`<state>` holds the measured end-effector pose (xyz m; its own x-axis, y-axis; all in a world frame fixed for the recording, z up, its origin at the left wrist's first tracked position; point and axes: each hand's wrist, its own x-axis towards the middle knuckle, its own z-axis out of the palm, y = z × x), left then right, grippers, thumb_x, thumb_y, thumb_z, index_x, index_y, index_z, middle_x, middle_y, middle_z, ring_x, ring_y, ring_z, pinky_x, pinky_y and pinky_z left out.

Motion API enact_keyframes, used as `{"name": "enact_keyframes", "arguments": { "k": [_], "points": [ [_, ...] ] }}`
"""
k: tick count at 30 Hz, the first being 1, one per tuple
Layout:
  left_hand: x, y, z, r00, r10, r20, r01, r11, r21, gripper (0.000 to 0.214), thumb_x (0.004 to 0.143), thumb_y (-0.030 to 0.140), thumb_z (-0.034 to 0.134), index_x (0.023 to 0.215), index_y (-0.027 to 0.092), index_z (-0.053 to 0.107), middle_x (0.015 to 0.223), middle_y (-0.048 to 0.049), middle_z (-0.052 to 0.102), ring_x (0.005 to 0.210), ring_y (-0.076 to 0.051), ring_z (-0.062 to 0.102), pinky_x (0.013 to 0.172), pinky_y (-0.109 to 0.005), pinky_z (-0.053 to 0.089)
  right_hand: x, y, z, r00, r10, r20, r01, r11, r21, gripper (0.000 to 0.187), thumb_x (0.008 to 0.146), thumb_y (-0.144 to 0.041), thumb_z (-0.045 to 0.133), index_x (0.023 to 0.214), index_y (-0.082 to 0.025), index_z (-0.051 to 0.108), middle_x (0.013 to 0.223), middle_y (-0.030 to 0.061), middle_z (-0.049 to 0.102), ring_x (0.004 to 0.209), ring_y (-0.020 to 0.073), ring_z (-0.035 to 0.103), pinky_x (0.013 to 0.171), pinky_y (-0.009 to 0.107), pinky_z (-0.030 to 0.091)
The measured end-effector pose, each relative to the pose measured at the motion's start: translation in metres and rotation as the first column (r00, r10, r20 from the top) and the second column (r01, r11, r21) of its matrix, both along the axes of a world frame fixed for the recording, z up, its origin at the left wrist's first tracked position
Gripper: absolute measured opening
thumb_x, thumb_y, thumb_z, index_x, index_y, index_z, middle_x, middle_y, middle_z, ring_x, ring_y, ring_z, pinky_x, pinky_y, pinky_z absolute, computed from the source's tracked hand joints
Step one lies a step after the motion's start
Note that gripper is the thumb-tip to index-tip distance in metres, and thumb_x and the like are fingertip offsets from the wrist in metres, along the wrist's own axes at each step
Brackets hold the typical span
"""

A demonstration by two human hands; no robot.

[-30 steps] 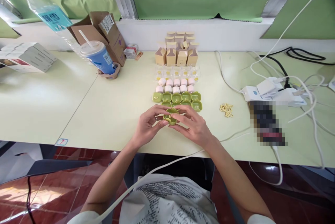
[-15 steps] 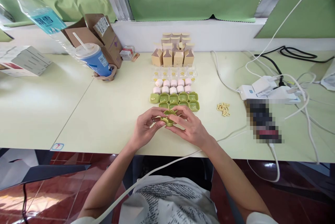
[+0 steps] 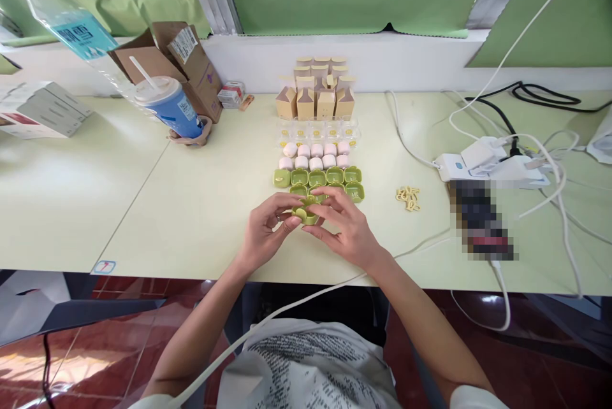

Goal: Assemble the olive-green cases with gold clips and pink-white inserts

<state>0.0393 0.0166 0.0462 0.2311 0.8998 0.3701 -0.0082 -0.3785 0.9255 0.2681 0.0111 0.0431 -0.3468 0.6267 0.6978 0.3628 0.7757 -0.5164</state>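
Both hands meet over the near part of the pale table (image 3: 191, 205). My left hand (image 3: 268, 230) and my right hand (image 3: 345, 229) pinch a small green case (image 3: 305, 211) between their fingertips, just in front of two rows of open green cases (image 3: 329, 181). Beyond those lie small white-pink pieces (image 3: 315, 155), then clear packets (image 3: 318, 132), then small tan cartons (image 3: 318, 92) stacked near the wall. Part of the held case is hidden by my fingers.
A blue cup with a straw (image 3: 168, 106) and an open cardboard box (image 3: 182, 58) stand at the left back. A small heap of yellow loops (image 3: 408, 197) lies to the right, near a power strip with white cables (image 3: 492, 164). A white box (image 3: 38, 109) sits far left.
My fingers have shifted slightly around the green case, which stays in the same place. The view has drifted a little; nothing else on the table has moved.
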Motion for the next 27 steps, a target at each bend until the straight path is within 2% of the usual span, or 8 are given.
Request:
{"name": "enact_keyframes", "arguments": {
  "k": [2, 5, 9, 12, 15, 21, 24, 27],
  "points": [
    [0.001, 0.0, -0.001, 1.0, 0.003, 0.028, -0.001, 0.998, -0.069, 0.031, 0.104, 0.044, 0.086, 0.124, 0.021, 0.081, 0.121, -0.0113, 0.084, 0.107, -0.019, 0.084, 0.091, -0.027, 0.072, 0.0, 0.0, 0.001, 0.994, 0.022, -0.107, -0.039, 0.986, -0.161, 0.021, 0.111, -0.037, 0.077, 0.129, -0.025, 0.077, 0.145, 0.014, 0.067, 0.089, 0.0156, 0.079, 0.084, 0.039, 0.08],
    [0.004, -0.001, -0.003, 0.994, -0.037, 0.102, 0.051, 0.988, -0.147, 0.039, 0.105, 0.05, 0.085, 0.129, 0.02, 0.076, 0.124, -0.0112, 0.083, 0.106, -0.02, 0.086, 0.092, -0.033, 0.076, 0.001, 0.0, 0.002, 0.954, -0.017, -0.298, -0.112, 0.906, -0.407, 0.026, 0.106, -0.046, 0.083, 0.117, -0.023, 0.082, 0.137, 0.0126, 0.071, 0.08, 0.0149, 0.077, 0.067, 0.034, 0.079],
    [0.007, -0.004, 0.0, 0.998, -0.019, 0.064, 0.028, 0.99, -0.139, 0.032, 0.105, 0.046, 0.084, 0.119, 0.019, 0.074, 0.112, -0.0082, 0.081, 0.098, -0.019, 0.086, 0.089, -0.035, 0.077, 0.003, 0.002, 0.002, 0.891, -0.139, -0.432, -0.136, 0.826, -0.547, 0.044, 0.097, -0.062, 0.089, 0.088, -0.02, 0.079, 0.113, 0.0109, 0.072, 0.073, 0.0158, 0.073, 0.042, 0.024, 0.065],
    [0.009, -0.008, 0.003, 0.995, 0.011, -0.1, -0.013, 1.0, -0.017, 0.02, 0.106, 0.039, 0.083, 0.105, 0.02, 0.078, 0.099, -0.0057, 0.078, 0.088, -0.015, 0.081, 0.078, -0.028, 0.073, 0.004, 0.003, 0.005, 0.901, -0.177, -0.396, -0.077, 0.833, -0.548, 0.051, 0.094, -0.066, 0.09, 0.082, -0.019, 0.074, 0.115, 0.0098, 0.072, 0.062, 0.0107, 0.066, 0.038, 0.023, 0.058],
    [0.011, -0.01, 0.005, 0.982, 0.026, -0.186, -0.01, 0.996, 0.084, 0.014, 0.105, 0.035, 0.083, 0.105, 0.02, 0.08, 0.099, -0.0057, 0.081, 0.088, -0.015, 0.079, 0.076, -0.025, 0.071, 0.003, 0.002, 0.007, 0.936, -0.184, -0.3, 0.034, 0.896, -0.442, 0.048, 0.097, -0.063, 0.089, 0.083, -0.02, 0.071, 0.11, 0.0091, 0.075, 0.066, 0.0123, 0.067, 0.044, 0.024, 0.059],
    [0.011, -0.008, 0.004, 0.978, 0.113, -0.174, -0.102, 0.992, 0.069, 0.02, 0.108, 0.038, 0.078, 0.102, 0.019, 0.079, 0.095, -0.0047, 0.079, 0.076, -0.013, 0.078, 0.069, -0.025, 0.07, 0.0, -0.001, 0.007, 0.983, -0.117, -0.144, 0.082, 0.969, -0.233, 0.04, 0.104, -0.057, 0.083, 0.089, -0.022, 0.07, 0.118, 0.0108, 0.073, 0.071, 0.0137, 0.066, 0.056, 0.03, 0.066],
    [0.009, -0.006, 0.006, 0.991, 0.078, -0.108, -0.077, 0.997, 0.011, 0.021, 0.109, 0.038, 0.077, 0.104, 0.018, 0.08, 0.097, -0.0049, 0.081, 0.073, -0.012, 0.078, 0.069, -0.024, 0.071, -0.002, -0.001, 0.006, 0.977, -0.126, -0.17, 0.07, 0.951, -0.3, 0.039, 0.104, -0.059, 0.083, 0.096, -0.024, 0.07, 0.133, 0.0144, 0.068, 0.101, 0.0225, 0.076, 0.063, 0.033, 0.07],
    [0.008, -0.006, 0.006, 0.994, 0.074, -0.081, -0.076, 0.997, -0.028, 0.021, 0.107, 0.038, 0.08, 0.104, 0.018, 0.081, 0.097, -0.0045, 0.083, 0.071, -0.011, 0.078, 0.067, -0.023, 0.071, -0.003, -0.002, 0.005, 0.95, -0.098, -0.296, -0.058, 0.877, -0.476, 0.042, 0.099, -0.057, 0.089, 0.103, -0.027, 0.06, 0.134, 0.0116, 0.074, 0.124, 0.0268, 0.079, 0.078, 0.034, 0.074]
  ]
}}
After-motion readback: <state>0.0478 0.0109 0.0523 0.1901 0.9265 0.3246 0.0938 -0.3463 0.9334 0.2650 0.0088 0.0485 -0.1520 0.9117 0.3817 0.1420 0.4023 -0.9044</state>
